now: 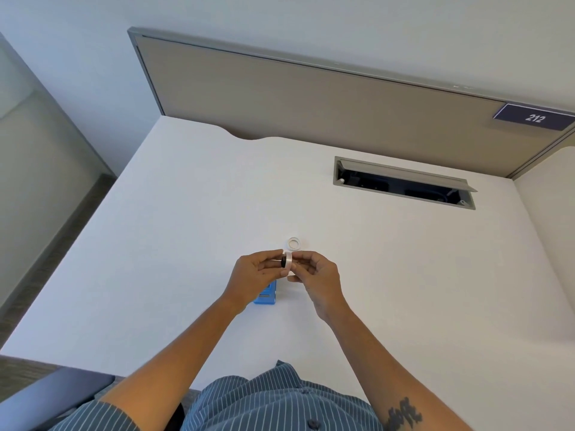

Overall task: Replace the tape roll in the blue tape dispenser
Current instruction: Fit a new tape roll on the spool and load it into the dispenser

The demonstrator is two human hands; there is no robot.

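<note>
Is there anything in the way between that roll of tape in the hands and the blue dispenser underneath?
Nothing visible apart from the hands themselves. The tape roll is held between the left hand and right hand, just above the blue dispenser, which the left hand partly hides. The empty ring lies farther back on the desk, out of the way.

Single head-worn wide-angle view, forward and steeply down over the desk [174, 231].

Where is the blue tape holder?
The blue tape holder sits on the white desk, just under the left hand and nearer the person than the small ring.
</note>
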